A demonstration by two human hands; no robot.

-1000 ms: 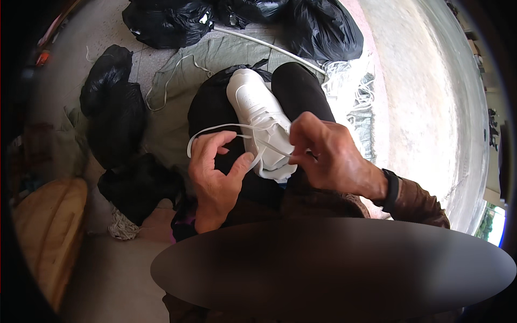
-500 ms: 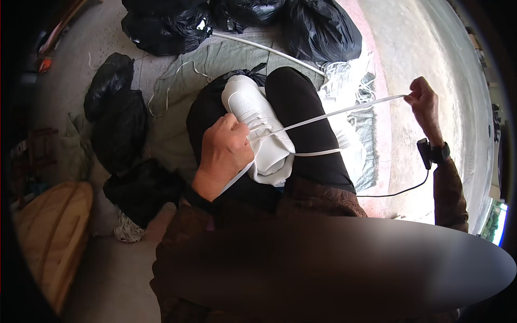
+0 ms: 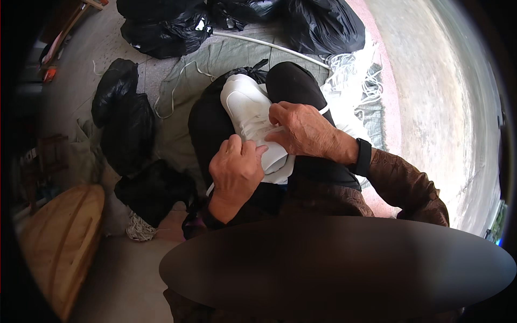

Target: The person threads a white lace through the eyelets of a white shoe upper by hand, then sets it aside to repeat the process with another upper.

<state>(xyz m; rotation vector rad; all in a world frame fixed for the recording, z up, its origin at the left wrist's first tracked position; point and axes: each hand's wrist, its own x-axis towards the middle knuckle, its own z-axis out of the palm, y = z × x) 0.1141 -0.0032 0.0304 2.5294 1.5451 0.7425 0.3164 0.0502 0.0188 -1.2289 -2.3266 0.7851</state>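
Observation:
A white sneaker rests along my lap between my black-trousered knees, toe pointing away from me. Curled fingers of my left hand press at its near left side by the lace opening; what they grip is hidden. Over the right side of the lacing, my right hand pinches the white shoelace at the eyelets. A length of that shoelace emerges beyond my right hand across the knee. Another bit of white lace shows beside my left wrist.
Black plastic bags lie at the back, with more bags on the left. A tangle of white laces sits on the green-grey sheet to the right. A white pole crosses behind; a wooden board stands lower left.
My right hand has come in from far right, where it held the lace stretched out, to the shoe's lacing. My left hand has shifted slightly down and nearer the shoe's opening.

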